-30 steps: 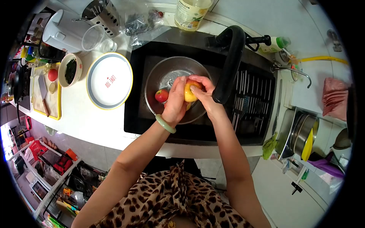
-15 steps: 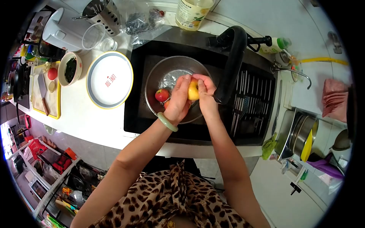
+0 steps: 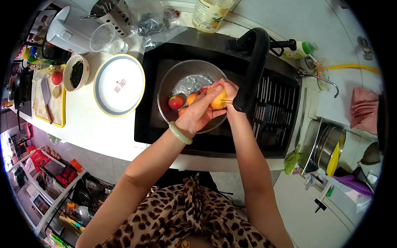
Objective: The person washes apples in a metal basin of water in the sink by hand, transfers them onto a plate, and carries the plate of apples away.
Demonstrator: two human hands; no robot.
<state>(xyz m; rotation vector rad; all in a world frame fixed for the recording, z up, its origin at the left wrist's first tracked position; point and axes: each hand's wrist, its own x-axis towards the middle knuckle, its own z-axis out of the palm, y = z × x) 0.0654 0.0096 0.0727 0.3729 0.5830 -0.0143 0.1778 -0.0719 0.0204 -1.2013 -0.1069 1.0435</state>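
Both my hands cup a yellow-orange apple over the right side of a metal bowl in the black sink. My left hand, a pale green bangle on its wrist, grips the fruit from the left. Around its far right side curl the fingers of my right hand. A thin stream of water from the black faucet meets the apple. Inside the bowl, a red apple and an orange-red apple lie in rippling water, with other fruit partly hidden behind my left hand.
Left of the sink are a white plate, a bowl of dark greens and a cutting board with a knife. A drying rack covers the sink's right part. Behind stands a large bottle.
The apple has moved slightly right, under the faucet's water, and has been turned in my hands. More fruit shows in the bowl beside my left hand.
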